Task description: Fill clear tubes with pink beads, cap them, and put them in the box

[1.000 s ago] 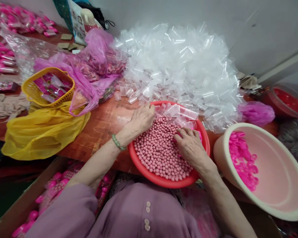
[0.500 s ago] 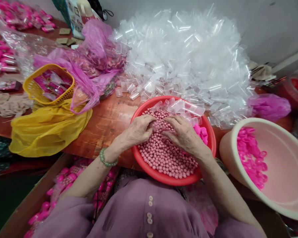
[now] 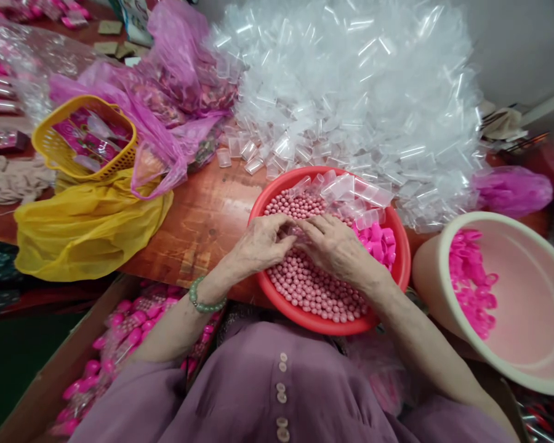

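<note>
Pink beads (image 3: pixel 314 292) fill most of a red basin (image 3: pixel 300 317) in front of me. Over the beads, my left hand (image 3: pixel 265 243) is closed, thumb and fingers curled toward each other, a green bead bracelet (image 3: pixel 202 296) on its wrist. My right hand (image 3: pixel 335 246) meets it with bent fingers pressed together. A small pinkish, see-through glint shows between the fingertips, but what they hold is mostly hidden. Clear plastic tubes (image 3: pixel 357 189) lie at the basin's far side. Bright pink plastic pieces (image 3: pixel 378 243) sit at its right, beside my right hand.
Behind the basin rises a large heap of clear tubes (image 3: pixel 351 92). A pale tub (image 3: pixel 530 295) with pink pieces stands at right. On the left are a yellow basket (image 3: pixel 85 138), a yellow bag (image 3: pixel 90 231) and a purple bag (image 3: pixel 180 55). Below is a box of pink-capped items (image 3: pixel 129 332).
My hands have come together over the beads, the right moving left until the fingertips meet. The whole view has tilted down slightly.
</note>
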The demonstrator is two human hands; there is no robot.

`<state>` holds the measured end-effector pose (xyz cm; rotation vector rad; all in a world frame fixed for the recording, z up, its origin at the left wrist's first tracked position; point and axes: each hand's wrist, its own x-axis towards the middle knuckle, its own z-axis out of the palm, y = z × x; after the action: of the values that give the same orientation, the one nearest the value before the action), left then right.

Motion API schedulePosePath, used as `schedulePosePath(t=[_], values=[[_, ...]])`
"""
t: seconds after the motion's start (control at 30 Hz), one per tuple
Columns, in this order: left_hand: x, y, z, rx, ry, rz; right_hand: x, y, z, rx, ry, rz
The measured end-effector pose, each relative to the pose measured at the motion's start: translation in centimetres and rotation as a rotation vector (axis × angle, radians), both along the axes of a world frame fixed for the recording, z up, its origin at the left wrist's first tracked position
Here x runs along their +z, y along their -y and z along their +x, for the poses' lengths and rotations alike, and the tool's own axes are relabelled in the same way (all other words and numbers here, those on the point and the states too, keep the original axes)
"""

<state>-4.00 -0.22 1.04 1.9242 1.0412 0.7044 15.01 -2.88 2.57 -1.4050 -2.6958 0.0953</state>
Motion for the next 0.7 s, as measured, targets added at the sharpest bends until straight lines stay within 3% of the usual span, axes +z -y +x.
schedulePosePath(t=[0.13, 0.23, 0.37, 0.47, 0.6, 0.7], values=[[-0.5, 0.1, 0.2, 0.041, -0.048, 0.081, 0.7, -0.5, 1.0, -0.021, 0.126, 0.003], [-1.1, 0.3, 0.5, 0.024, -0.126, 0.201, 1.0, -1.4, 1.8, -0.070, -0.034, -0.053], [-1.9, 0.3, 0.9, 0.084, -0.128, 0.241, -0.2, -3.1, 1.4, -0.183, -0.313, -0.107], [-1.8, 0.5, 1.3, 0.127, -0.112, 0.277, -1.1, -3.8, 0.2, -0.257, -0.292, -0.095], [-1.1, 1.2, 1.8, -0.050, -0.198, 0.297, -1.0, -3.2, -0.5, -0.326, -0.145, -0.229], [-0.5, 1.0, 1.6, -0.153, -0.303, 0.305, -1.2, -4.4, 0.3, -0.335, -0.057, -0.368]])
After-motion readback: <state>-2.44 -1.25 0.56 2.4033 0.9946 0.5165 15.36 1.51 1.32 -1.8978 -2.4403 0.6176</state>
